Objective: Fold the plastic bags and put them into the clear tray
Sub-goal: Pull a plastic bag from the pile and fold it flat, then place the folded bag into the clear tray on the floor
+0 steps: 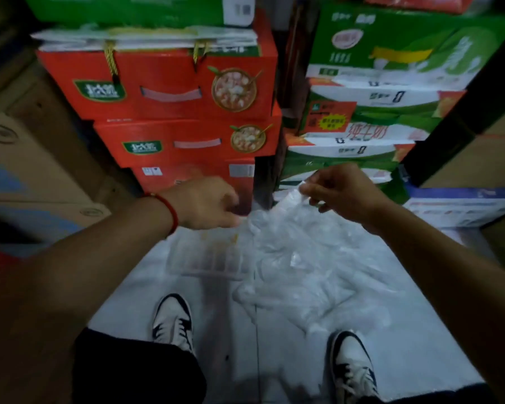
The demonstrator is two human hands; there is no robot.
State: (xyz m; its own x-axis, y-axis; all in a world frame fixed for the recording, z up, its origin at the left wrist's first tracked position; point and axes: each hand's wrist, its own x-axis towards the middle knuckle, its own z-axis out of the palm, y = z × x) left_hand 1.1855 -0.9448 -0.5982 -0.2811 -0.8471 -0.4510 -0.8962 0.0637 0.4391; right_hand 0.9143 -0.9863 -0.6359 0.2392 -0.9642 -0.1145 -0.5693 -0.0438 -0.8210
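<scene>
Both hands work one clear plastic bag (277, 217) above the floor, the right hand (341, 193) pinching its top edge and the left hand (207, 204) gripping its other side, seemingly to stretch it flat for folding, with the bag pile (303, 275) beside the clear tray (210, 258) below.

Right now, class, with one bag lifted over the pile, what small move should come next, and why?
Probably bring the left hand across to take the bag's free edge. The right hand pinches only its top, so it hangs crumpled over the pile. The left hand grips nothing clearly. Two hands could spread it flat for folding; the tray waits just below.
</scene>
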